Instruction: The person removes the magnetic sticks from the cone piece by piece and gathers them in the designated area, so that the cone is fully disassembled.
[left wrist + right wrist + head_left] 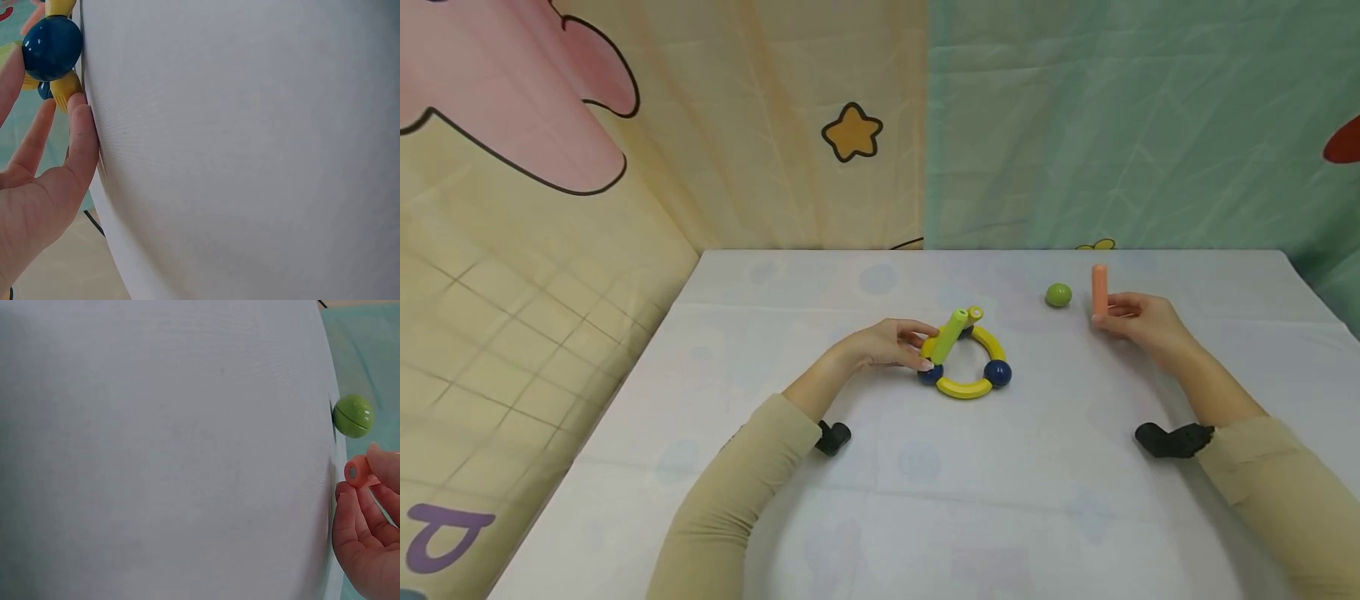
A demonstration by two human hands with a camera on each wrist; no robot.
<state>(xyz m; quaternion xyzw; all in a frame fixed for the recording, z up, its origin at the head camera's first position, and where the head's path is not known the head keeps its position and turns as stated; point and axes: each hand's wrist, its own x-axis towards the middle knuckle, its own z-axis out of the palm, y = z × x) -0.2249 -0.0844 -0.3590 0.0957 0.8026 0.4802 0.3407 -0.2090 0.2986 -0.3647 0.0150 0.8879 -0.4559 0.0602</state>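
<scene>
A ring of curved yellow rods (964, 389) joined by blue balls (997, 373) lies on the table. My left hand (891, 343) steadies its left side, thumb at the near-left blue ball (52, 49) and fingers against the yellow piece behind. From that ball a light green rod (950, 336) rises at a slant; a yellow rod (974, 314) stands up at the ring's back. Off to the right, my right hand (1138, 321) pinches an orange rod (1099, 290) upright between thumb and fingers. The rod's end (352, 472) shows a grey metal disc in the right wrist view.
A green ball (1058, 295) sits near the table's far edge, left of the orange rod. The white-covered table (1000, 517) meets a patterned curtain (1037, 125) at the back. Black wrist cameras (1172, 440) hang at both sleeves.
</scene>
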